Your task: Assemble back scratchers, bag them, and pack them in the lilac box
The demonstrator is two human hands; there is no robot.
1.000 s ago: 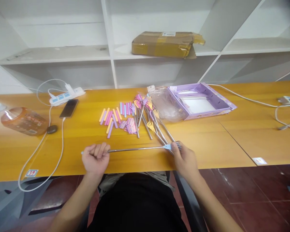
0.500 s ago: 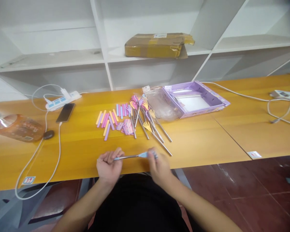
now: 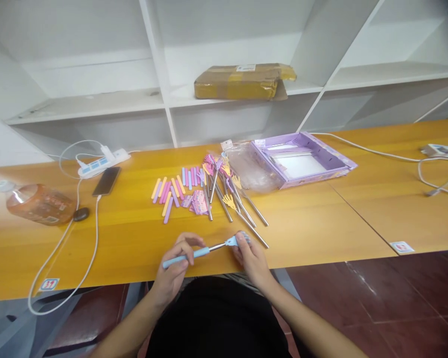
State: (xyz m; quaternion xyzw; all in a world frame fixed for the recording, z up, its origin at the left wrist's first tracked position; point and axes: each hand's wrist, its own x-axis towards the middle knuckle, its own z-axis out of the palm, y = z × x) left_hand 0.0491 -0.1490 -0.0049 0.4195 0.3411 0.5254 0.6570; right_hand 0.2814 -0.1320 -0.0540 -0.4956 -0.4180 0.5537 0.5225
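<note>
Across both hands lies a back scratcher (image 3: pixel 217 246) with a light blue grip, a short metal rod and a blue hand-shaped head. My left hand (image 3: pixel 173 268) holds the blue grip between thumb and fingers. Closed over the blue head is my right hand (image 3: pixel 251 256), its fingers partly covering it. Just beyond lie several metal rods with hand-shaped heads (image 3: pixel 229 201) in yellow, pink and purple, heaped together. Coloured grip sleeves (image 3: pixel 167 204) in yellow, pink, purple and blue are laid out to their left. Small pink printed cards (image 3: pixel 199 204) sit between the sleeves and the rods.
A purple box (image 3: pixel 280 176) stands at the back beside a clear plastic bag (image 3: pixel 252 169). Leftward are a phone (image 3: pixel 106 181), a power strip (image 3: pixel 103 164), an orange-labelled bottle (image 3: pixel 41 204) and white cables. A taped carton (image 3: pixel 235 84) rests on the shelf.
My left hand has loosened from a fist, exposing the blue grip, and the scratcher now tilts with its grip end lower. My right hand stays on the head. The camera view has shifted slightly.
</note>
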